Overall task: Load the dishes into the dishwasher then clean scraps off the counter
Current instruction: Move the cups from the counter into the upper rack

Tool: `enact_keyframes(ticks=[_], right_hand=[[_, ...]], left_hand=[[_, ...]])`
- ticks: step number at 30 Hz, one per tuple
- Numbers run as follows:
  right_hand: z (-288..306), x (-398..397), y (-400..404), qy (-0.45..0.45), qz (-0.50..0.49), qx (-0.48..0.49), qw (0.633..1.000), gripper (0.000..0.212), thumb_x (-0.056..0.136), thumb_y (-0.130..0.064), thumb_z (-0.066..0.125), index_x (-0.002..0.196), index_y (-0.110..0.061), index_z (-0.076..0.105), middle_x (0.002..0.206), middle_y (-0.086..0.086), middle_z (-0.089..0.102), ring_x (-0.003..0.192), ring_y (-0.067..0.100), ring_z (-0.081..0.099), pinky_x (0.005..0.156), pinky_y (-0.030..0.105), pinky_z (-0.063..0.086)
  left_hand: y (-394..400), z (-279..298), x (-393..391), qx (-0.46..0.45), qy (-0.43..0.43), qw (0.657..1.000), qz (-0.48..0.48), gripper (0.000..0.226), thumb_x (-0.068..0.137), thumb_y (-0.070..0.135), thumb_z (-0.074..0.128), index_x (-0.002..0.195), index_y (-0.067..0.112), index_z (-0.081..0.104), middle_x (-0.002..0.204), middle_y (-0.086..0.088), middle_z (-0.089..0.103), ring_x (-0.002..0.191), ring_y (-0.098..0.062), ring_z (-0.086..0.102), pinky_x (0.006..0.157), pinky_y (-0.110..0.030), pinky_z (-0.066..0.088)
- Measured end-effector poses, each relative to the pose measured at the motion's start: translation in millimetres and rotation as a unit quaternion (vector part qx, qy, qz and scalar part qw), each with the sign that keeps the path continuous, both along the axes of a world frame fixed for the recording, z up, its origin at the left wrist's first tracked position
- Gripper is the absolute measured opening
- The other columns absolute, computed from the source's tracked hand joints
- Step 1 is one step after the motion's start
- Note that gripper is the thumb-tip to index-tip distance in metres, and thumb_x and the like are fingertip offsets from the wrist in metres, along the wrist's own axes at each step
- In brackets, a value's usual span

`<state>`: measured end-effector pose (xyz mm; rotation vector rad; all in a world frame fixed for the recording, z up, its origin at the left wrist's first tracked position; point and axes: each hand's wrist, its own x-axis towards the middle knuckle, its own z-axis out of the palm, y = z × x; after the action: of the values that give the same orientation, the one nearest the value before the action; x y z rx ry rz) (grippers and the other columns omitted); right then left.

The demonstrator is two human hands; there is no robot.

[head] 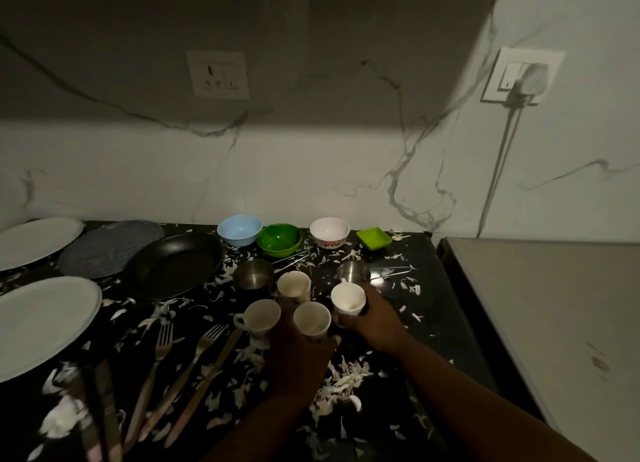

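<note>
Gripping one white cup each, both hands at work near the centre of the dark counter [415, 254]: right hand [372, 319] curled round the cup [348, 299] at about 4 o'clock of the cluster, left hand [298, 354] wrapped round the front cup [311, 319] at 6 o'clock, thumb tip showing beside it. Dim light throughout; fingers largely lost in shadow, exact finger placement hard to tell. Cups counted: four, the other two being a handled cup [259, 318] at 8 o'clock and a rear cup [293, 285] at 12 o'clock. Steel tumblers: two, one [252, 274] at 10 o'clock, one [353, 271] at 2 o'clock, partly hidden behind the held cup. Bowls along the wall: blue bowl [239, 229], green bowl [280, 239], white bowl [329, 231], plus a square green dish [374, 238]. Black pan [173, 264] at 9 o'clock. Plates: three, white plate [34, 242] and front white plate [41, 323] both cut off by the left edge, grey plate [110, 247] partly overlapped by the pan. Forks [204, 351]: two, with a knife alongside; more cutlery at 7 o'clock blurred, count uncertain. White scraps [346, 378] scattered everywhere, uncountable. Thin metal utensils near the tumblers too faint to identify.
</note>
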<state>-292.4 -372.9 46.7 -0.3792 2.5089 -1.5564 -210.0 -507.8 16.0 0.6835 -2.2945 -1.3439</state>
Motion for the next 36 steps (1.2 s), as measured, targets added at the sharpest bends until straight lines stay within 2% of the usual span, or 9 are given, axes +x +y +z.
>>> enact_keyframes(ticks=[6,9,11,14,19,24,26,30,36], right_hand=[[2.7,3.7,1.5,-0.005,-0.040,-0.043,0.998,0.052,0.070,-0.018,0.083,0.111,-0.028,0.052,0.098,-0.019,0.060,0.090,-0.004,0.057,0.074,0.011,0.045],[21.6,17.3,9.1,-0.059,-0.095,-0.140,0.984,0.047,0.071,-0.014,0.080,0.112,-0.016,0.057,0.103,0.001,0.067,0.089,0.010,0.065,0.070,0.020,0.050],[35.8,31.4,16.9,-0.147,-0.126,-0.253,0.948,0.054,0.065,-0.020,0.079,0.114,-0.009,0.061,0.099,0.013,0.070,0.083,0.025,0.069,0.065,0.033,0.053],[59.8,67.3,41.9,-0.233,-0.161,-0.373,0.884,0.036,0.078,-0.025,0.065,0.110,-0.009,0.063,0.089,0.013,0.068,0.080,0.026,0.064,0.059,0.030,0.053],[74.8,147.5,115.9,-0.200,-0.223,-0.494,0.816,0.022,0.091,-0.025,0.056,0.102,-0.008,0.064,0.079,0.010,0.069,0.067,0.020,0.064,0.058,0.025,0.055],[64.2,236.2,225.6,-0.145,-0.354,-0.548,0.744,0.044,0.076,-0.039,0.068,0.104,-0.004,0.064,0.074,0.012,0.064,0.060,0.020,0.062,0.052,0.023,0.053],[48.0,276.7,272.9,-0.135,-0.408,-0.565,0.704,0.045,0.075,-0.047,0.066,0.096,-0.007,0.064,0.063,0.010,0.062,0.048,0.019,0.060,0.046,0.021,0.050],[-0.8,357.1,350.0,-0.155,-0.551,-0.556,0.603,0.040,0.082,-0.057,0.055,0.086,-0.018,0.062,0.053,0.002,0.057,0.033,0.015,0.051,0.037,0.017,0.045],[-85.3,425.4,406.3,-0.267,-0.646,-0.459,0.549,0.056,0.092,-0.057,0.040,0.083,-0.005,0.056,0.038,0.007,0.050,0.023,0.015,0.040,0.029,0.011,0.030]], left_hand=[[6.2,5.4,2.1,-0.045,0.020,0.998,0.026,0.080,0.060,0.041,0.084,0.127,0.019,0.046,0.119,0.000,0.059,0.109,-0.024,0.057,0.087,-0.042,0.049],[15.1,22.6,9.6,-0.026,0.074,0.997,-0.011,0.076,0.061,0.032,0.086,0.124,0.017,0.047,0.113,0.000,0.056,0.103,-0.021,0.057,0.084,-0.038,0.050],[21.5,35.2,16.8,0.004,0.115,0.992,-0.057,0.073,0.060,0.027,0.087,0.122,0.015,0.050,0.112,0.003,0.055,0.103,-0.018,0.057,0.084,-0.035,0.049],[36.5,55.0,29.1,0.077,0.151,0.976,-0.136,0.070,0.065,0.023,0.086,0.124,0.017,0.049,0.118,0.002,0.056,0.106,-0.015,0.056,0.087,-0.029,0.047],[92.9,68.2,51.0,0.166,0.150,0.944,-0.241,0.072,0.070,0.022,0.083,0.131,0.015,0.045,0.127,-0.003,0.054,0.115,-0.018,0.052,0.097,-0.033,0.044],[183.0,70.8,85.7,0.237,0.100,0.902,-0.347,0.069,0.064,0.036,0.084,0.118,0.019,0.046,0.109,-0.002,0.058,0.094,-0.017,0.060,0.083,-0.031,0.052],[218.1,68.0,102.2,0.259,0.070,0.875,-0.403,0.054,0.072,0.025,0.081,0.111,0.015,0.044,0.100,-0.003,0.058,0.081,-0.010,0.059,0.070,-0.015,0.051],[283.0,48.2,133.6,0.229,-0.022,0.826,-0.515,0.034,0.078,0.021,0.076,0.103,0.014,0.054,0.098,-0.005,0.065,0.077,-0.007,0.060,0.059,-0.011,0.046],[391.3,6.5,165.9,0.008,-0.140,0.742,-0.656,0.048,0.068,0.039,0.082,0.106,0.030,0.053,0.097,0.008,0.064,0.083,-0.005,0.061,0.064,-0.018,0.047]])
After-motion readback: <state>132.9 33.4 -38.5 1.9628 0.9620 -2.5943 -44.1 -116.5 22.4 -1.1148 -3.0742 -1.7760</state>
